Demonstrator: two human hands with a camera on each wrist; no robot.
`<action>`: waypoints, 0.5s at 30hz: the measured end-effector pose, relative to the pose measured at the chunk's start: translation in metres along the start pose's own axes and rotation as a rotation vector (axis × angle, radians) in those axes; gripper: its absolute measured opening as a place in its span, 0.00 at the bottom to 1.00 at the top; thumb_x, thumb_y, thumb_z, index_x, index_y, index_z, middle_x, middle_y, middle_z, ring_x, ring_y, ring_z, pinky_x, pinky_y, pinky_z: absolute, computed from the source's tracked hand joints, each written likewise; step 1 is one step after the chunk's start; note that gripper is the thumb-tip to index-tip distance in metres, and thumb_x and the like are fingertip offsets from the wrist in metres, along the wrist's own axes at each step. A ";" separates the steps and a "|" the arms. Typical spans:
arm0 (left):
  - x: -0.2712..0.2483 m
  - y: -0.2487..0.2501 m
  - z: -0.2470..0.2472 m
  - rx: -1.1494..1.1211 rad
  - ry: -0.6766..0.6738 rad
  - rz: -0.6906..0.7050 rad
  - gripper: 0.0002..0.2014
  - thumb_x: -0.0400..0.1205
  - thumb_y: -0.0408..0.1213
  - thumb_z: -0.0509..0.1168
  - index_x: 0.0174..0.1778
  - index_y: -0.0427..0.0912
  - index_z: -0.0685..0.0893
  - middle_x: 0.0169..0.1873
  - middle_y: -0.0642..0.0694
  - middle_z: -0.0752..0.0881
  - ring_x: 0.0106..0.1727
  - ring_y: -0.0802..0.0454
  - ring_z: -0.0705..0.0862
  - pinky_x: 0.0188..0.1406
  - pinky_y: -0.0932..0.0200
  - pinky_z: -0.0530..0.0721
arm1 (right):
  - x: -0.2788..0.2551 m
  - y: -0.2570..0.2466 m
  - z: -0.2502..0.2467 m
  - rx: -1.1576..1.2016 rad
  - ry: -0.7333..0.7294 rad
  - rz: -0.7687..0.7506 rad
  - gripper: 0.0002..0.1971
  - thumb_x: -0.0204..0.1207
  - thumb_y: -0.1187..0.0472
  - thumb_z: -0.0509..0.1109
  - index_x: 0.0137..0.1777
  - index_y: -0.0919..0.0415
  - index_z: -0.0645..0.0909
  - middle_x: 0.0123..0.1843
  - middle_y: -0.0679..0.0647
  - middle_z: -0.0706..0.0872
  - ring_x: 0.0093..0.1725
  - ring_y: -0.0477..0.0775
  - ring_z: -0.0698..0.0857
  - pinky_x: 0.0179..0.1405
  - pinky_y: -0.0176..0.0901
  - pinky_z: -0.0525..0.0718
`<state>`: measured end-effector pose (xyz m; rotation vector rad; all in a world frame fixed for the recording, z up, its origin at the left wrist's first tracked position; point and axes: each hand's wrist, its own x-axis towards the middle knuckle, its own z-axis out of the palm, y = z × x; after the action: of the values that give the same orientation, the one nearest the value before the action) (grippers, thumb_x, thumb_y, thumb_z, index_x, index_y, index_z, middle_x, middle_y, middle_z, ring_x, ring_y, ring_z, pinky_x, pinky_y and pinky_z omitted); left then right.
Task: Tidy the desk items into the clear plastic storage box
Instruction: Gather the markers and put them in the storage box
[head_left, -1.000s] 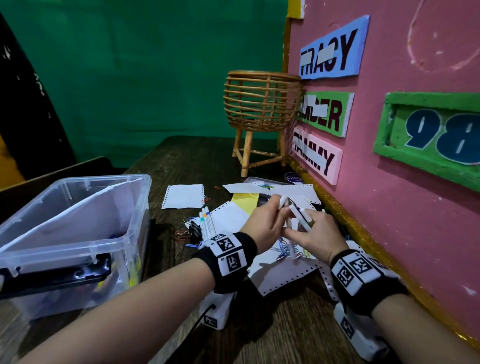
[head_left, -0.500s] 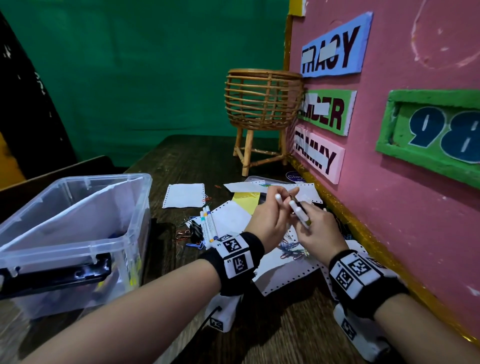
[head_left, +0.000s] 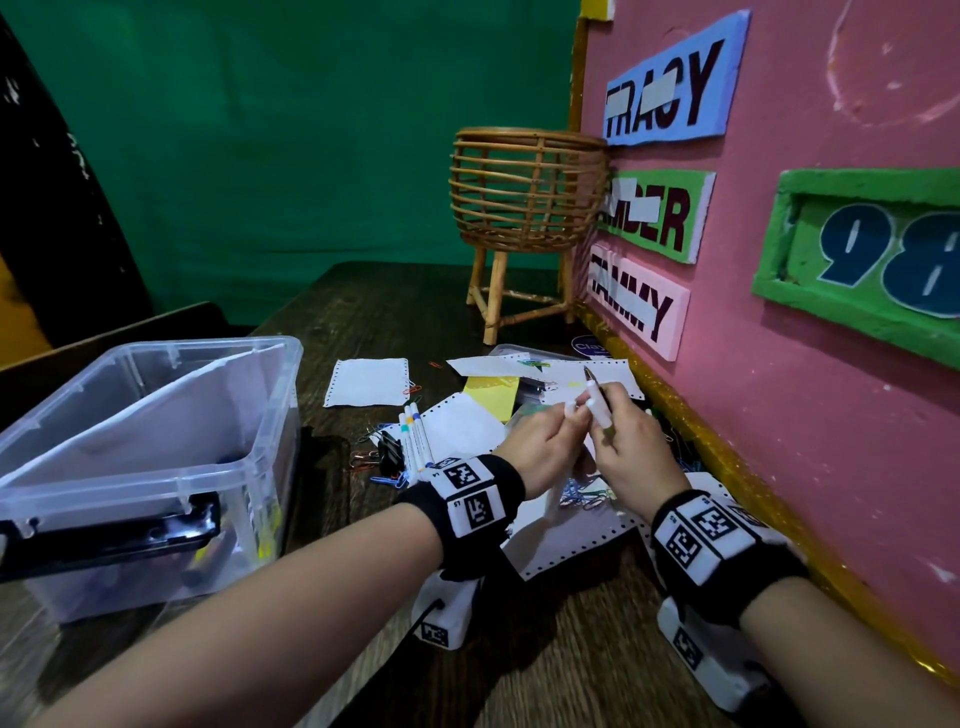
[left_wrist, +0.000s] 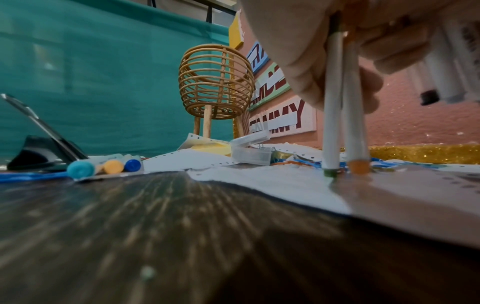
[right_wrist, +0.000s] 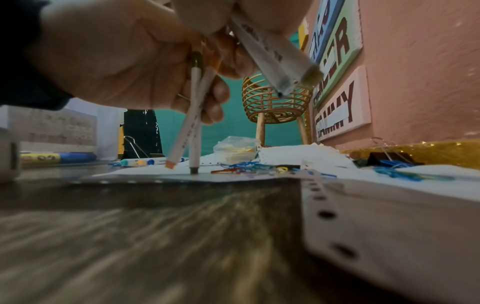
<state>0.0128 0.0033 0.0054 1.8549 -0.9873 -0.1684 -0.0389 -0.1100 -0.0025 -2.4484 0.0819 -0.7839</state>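
The dark, grained wooden surface (head_left: 363, 312) carries everything. At its left stands the clear plastic storage box (head_left: 156, 410) with a black latch, open-topped and well apart from the hands. A slatted rattan basket on legs (head_left: 524, 192) stands at the far side against the pink wall. Scattered white perforated paper sheets (head_left: 369, 382) lie between, thin and limp, best slid and lifted by an edge.

The left hand (head_left: 530, 447) has its grip curled round two slim white markers (left_wrist: 342, 102), one green-capped and one orange-capped, stood upright with their caps touching paper. The right hand (head_left: 631, 452) has its grip closed round a few white pens (right_wrist: 270, 53), angled up towards the wall. These are light, stiff and smooth, likely to slip when bunched; holding mid-barrel looks safest.

Three more capped markers (head_left: 413, 436) lie side by side near coloured paper clips (head_left: 582, 496), small and fiddly.
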 end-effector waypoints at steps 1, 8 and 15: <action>0.002 -0.003 0.002 0.021 -0.020 0.006 0.16 0.88 0.42 0.47 0.45 0.37 0.75 0.34 0.37 0.82 0.36 0.46 0.80 0.43 0.63 0.81 | 0.000 0.000 0.000 0.009 0.023 0.008 0.12 0.79 0.72 0.59 0.62 0.67 0.73 0.47 0.58 0.83 0.42 0.53 0.79 0.33 0.34 0.70; 0.002 -0.001 0.000 0.076 0.101 0.037 0.05 0.87 0.38 0.51 0.48 0.41 0.66 0.35 0.40 0.81 0.37 0.40 0.81 0.41 0.49 0.80 | -0.001 -0.005 -0.003 0.079 0.113 0.056 0.12 0.81 0.62 0.61 0.63 0.63 0.71 0.43 0.55 0.84 0.33 0.50 0.80 0.29 0.32 0.73; 0.001 0.003 -0.002 0.079 0.134 0.056 0.07 0.88 0.40 0.49 0.48 0.40 0.64 0.32 0.48 0.76 0.34 0.48 0.76 0.32 0.55 0.69 | -0.003 -0.003 -0.003 0.040 -0.005 0.032 0.11 0.72 0.64 0.69 0.53 0.57 0.76 0.33 0.43 0.81 0.28 0.36 0.80 0.28 0.22 0.71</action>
<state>0.0132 0.0036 0.0093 1.8814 -0.9636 0.0287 -0.0433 -0.1084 -0.0010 -2.4053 0.1026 -0.7585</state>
